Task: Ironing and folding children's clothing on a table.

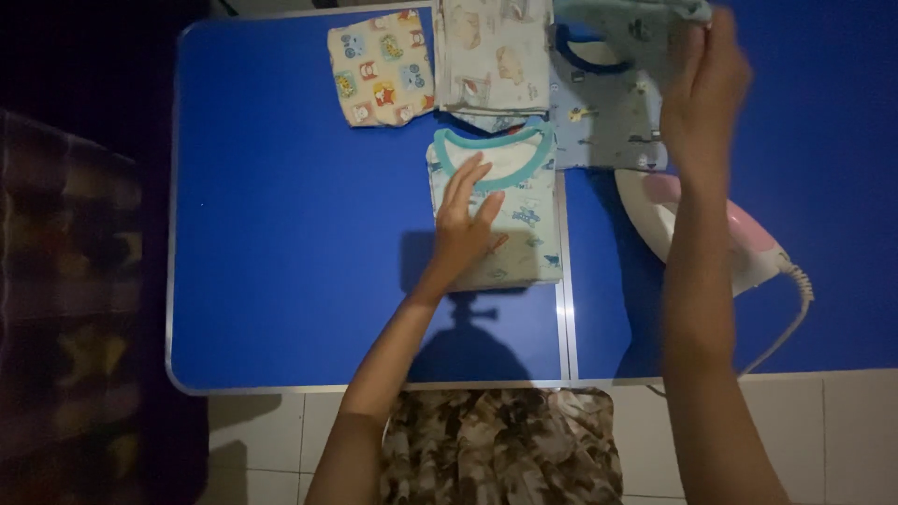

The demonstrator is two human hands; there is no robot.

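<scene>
My left hand [465,222] lies flat, fingers spread, on a folded pale shirt with a teal collar [526,201] in the middle of the blue table [290,234]. My right hand [706,89] is raised at the far right and grips a pale grey-green patterned garment [636,23] held above the table. Under it lies a light blue printed garment with a dark blue neckline [608,117].
A folded yellow cloth with cartoon prints [379,67] and a folded cream printed cloth [491,56] lie at the table's far edge. A white and pink iron [748,248] with its cord [795,318] rests right of my arm. White floor tiles [842,440] show below.
</scene>
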